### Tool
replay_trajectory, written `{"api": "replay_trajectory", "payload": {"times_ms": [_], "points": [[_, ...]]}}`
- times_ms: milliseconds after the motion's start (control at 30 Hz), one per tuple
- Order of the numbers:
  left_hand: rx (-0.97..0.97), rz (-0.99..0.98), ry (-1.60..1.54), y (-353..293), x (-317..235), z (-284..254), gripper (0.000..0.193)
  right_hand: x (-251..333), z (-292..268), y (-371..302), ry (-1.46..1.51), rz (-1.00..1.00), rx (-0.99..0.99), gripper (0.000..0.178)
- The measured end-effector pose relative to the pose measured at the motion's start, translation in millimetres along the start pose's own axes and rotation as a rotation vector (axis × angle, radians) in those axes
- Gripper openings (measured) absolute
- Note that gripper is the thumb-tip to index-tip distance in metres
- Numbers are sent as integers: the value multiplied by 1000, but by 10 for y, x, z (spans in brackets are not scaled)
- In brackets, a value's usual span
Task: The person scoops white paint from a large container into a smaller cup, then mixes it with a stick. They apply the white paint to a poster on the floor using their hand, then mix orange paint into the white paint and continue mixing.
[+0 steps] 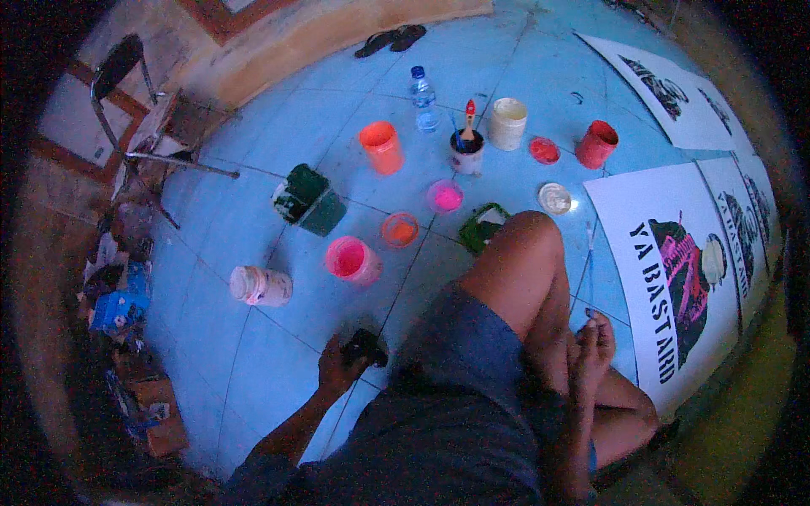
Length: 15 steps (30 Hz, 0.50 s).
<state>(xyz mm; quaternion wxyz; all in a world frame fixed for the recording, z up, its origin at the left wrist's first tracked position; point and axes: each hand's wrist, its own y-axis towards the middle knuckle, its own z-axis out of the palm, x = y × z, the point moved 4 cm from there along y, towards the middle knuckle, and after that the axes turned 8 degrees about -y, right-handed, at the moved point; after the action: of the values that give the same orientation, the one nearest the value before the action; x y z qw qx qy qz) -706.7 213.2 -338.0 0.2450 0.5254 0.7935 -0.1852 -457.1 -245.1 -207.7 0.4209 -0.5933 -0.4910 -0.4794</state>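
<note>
My left hand (pixel 337 369) is closed around a small dark object (pixel 366 347) just above the floor, left of my thigh; its kind is too dark to make out. Beside my bent knee, my right hand (pixel 594 344) has its fingers pinched together, and whatever they hold is too small to name. A thin pale-tipped brush (pixel 591 238) shows beyond that hand; whether it touches the fingers I cannot tell. To the right lies a white sheet (pixel 620 198) with a stencilled black figure, partly coloured pink, and black lettering.
Paint containers stand ahead: pink (pixel 353 261), orange (pixel 382 148), dark green (pixel 314 202), white (pixel 508 124), red (pixel 597 144). A red-handled brush (pixel 469 122) stands in a dark paint pot (pixel 467 160). Behind are a water bottle (pixel 423 101) and sandals (pixel 391 40); a chair (pixel 126 93) is at left.
</note>
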Motion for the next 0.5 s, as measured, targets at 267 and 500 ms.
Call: {"api": "replay_trajectory", "payload": {"times_ms": [267, 500], "points": [[-31, -139, -347, 55, -723, -327, 83, -137, -417, 194, 96, 63, -92, 16], [-274, -215, -623, 1700, -1130, 1053, 99, -134, -448, 239, 183, 66, -113, 14]]}}
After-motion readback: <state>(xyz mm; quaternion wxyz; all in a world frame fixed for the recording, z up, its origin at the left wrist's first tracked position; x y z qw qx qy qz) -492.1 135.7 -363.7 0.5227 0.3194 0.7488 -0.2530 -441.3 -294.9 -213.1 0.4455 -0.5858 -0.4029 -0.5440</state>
